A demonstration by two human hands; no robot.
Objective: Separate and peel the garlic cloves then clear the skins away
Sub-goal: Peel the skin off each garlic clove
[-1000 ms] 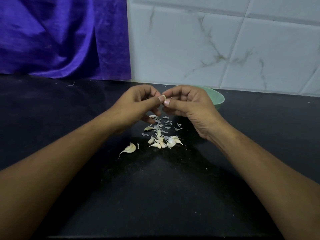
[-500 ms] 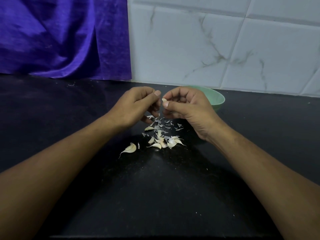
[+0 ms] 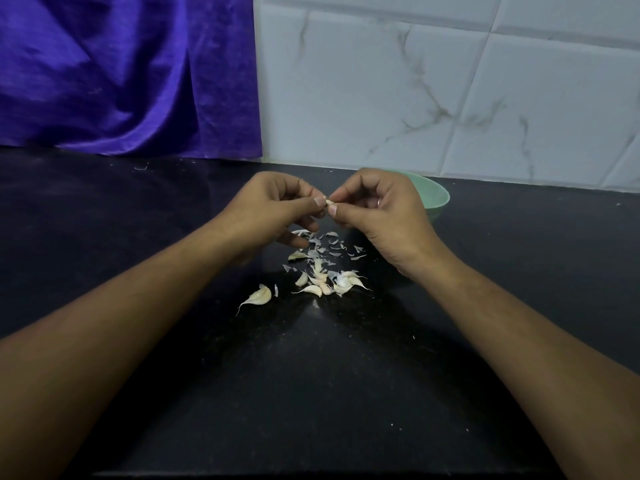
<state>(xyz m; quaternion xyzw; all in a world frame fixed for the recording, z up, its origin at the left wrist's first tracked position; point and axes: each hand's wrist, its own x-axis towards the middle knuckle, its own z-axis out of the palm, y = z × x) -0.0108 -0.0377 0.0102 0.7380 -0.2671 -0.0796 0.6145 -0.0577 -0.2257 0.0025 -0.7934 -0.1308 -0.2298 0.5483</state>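
Over the dark desk [image 3: 311, 393], toward its far side: a small garlic clove [image 3: 329, 202] is held in the air between the left hand [image 3: 273, 209] and the right hand [image 3: 377, 213].
Left grip: thumb and forefinger are pinched on one end of the clove, and the other fingers are curled beneath.
Right grip: thumb and forefinger are pinched on the other end, and the remaining fingers are curled in.
Skins [image 3: 329, 245]: thin pale flakes are scattered on the desk directly below the hands.
Loose cloves [image 3: 329, 282]: a small heap is seen just beside the skins, nearer the viewer. Most appear to be unpeeled.
Single clove [image 3: 259, 296]: it is set apart to the left, with a tail of skin.
Bowl [image 3: 431, 199]: a green bowl is partly hidden behind the right hand, and its contents cannot be seen.
Backdrop: purple cloth [image 3: 121, 81] is hung at left, and white marbled tiles [image 3: 450, 98] are seen at right.
Step in hand: peeling of the held clove is judged to be under way, and separation looks done.
Next move: the skin's edge must be caught with a nail and stripped off while the clove is braced by the other grip. The heap is left to peel, and the skins are to be gathered last.
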